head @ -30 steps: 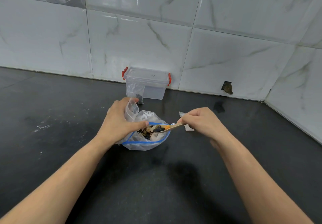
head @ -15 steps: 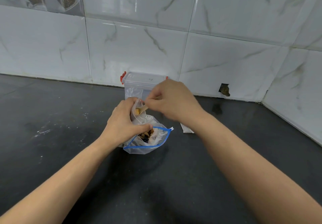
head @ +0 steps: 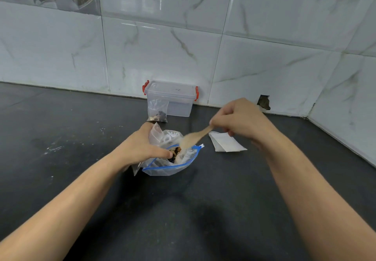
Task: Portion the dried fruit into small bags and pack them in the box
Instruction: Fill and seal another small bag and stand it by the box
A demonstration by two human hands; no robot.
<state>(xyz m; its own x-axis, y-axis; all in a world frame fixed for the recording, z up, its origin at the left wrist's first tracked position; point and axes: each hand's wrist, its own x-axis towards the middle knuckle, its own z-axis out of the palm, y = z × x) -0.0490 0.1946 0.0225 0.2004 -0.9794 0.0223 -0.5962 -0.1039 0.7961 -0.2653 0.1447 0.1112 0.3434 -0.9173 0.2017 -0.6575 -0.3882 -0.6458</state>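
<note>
1. Your left hand [head: 140,149] grips a small clear bag [head: 155,136] and holds it up beside the big bag's mouth. Your right hand [head: 242,118] pinches the handle of a wooden spoon [head: 193,137], which looks blurry from moving.
2. Your black counter [head: 81,138] is flat, dull and hard, with a few pale specks.
3. Your clear plastic box [head: 173,100] sits at the wall with its lid on and red clips at both ends. It looks stiff and smooth.
4. Your big bag [head: 173,165] has a blue zip edge. It is soft and crinkly, so it may flop. The dried fruit [head: 176,153] is inside, dark and lumpy.
5. One filled small bag [head: 157,111] leans on the box front.
6. Spare flat bags [head: 225,143] lie near your right hand.
7. Keep the small bag's mouth wide open. Scoop low, lift slowly, and tip the spoon right over the opening so nothing spills.
</note>
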